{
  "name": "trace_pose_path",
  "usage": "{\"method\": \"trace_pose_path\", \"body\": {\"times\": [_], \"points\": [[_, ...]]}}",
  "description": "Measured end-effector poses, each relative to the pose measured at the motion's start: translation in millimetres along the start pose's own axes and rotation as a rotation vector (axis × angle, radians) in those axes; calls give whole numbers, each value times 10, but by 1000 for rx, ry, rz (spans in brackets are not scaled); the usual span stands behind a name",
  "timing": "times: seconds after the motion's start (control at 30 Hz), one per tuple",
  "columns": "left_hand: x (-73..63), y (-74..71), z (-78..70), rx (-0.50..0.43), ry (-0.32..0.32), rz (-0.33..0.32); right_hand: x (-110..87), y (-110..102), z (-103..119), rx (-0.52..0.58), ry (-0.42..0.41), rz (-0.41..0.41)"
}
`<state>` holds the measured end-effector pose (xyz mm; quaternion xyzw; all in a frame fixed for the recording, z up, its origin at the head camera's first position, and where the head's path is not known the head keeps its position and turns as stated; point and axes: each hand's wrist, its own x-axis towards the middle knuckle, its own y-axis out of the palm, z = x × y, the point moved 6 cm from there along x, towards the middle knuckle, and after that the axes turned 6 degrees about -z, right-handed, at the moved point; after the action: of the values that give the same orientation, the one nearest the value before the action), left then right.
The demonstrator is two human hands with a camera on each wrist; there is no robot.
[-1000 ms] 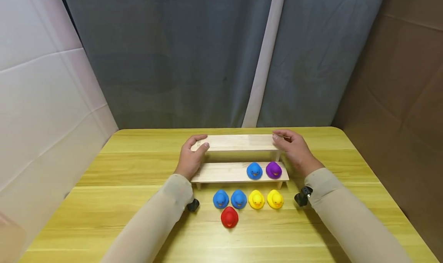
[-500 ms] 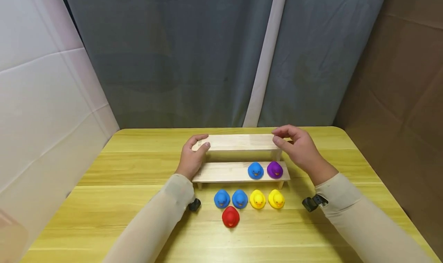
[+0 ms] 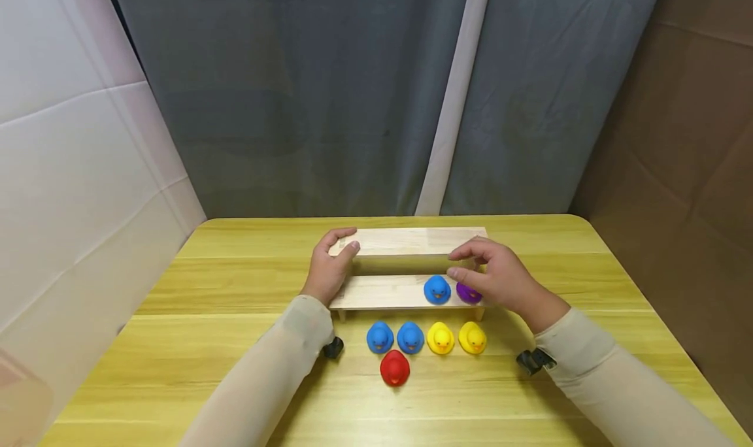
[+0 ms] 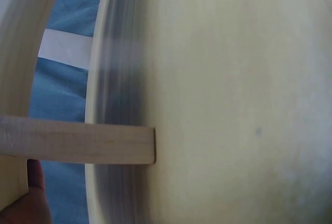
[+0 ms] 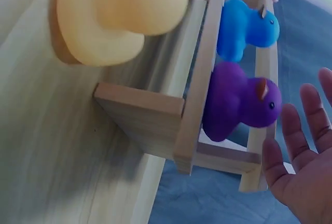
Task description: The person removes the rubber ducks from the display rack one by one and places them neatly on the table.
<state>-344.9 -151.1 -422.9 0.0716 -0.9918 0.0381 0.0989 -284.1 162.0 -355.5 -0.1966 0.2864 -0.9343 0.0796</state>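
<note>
A two-tier wooden display shelf point(image 3: 382, 293) stands on the table. At the left end of its upper board my left hand point(image 3: 327, 269) holds on, thumb in front and fingers behind; in the left wrist view part of that hand point(image 4: 27, 207) shows beside the board. My right hand point(image 3: 507, 277) hovers over the right end of the lower board, partly covering the purple rubber duck point(image 3: 467, 295). Its fingers are extended and hold nothing, apart from the purple duck point(image 5: 233, 102) in the right wrist view. Left of that sits a blue rubber duck point(image 3: 437, 290).
In front of the shelf two blue ducks point(image 3: 380, 337) and two yellow ducks point(image 3: 440, 338) form a row on the wooden table point(image 3: 223, 342). A red duck point(image 3: 395, 368) sits nearer. Grey curtain point(image 3: 294, 107) hangs behind the table.
My right hand has left the upper board's right end and come down and nearer, over the purple duck. The left hand keeps its hold. The ducks stay in place.
</note>
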Motion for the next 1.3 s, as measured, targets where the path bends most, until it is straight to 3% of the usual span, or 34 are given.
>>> {"method": "trace_pose_path", "body": {"times": [0.33,0.57,0.8,1.3], "points": [[8,5,11,13,23,-7,-72,175,29,-168,-83,96],[19,12,40,-10,-5,1,-69,257,-29,-218,-50,136],[16,3,35,2,30,1,-55,314,4,-270,-84,145],[-2,11,-7,24,54,0,-45,345,-8,-335,-12,165]]}}
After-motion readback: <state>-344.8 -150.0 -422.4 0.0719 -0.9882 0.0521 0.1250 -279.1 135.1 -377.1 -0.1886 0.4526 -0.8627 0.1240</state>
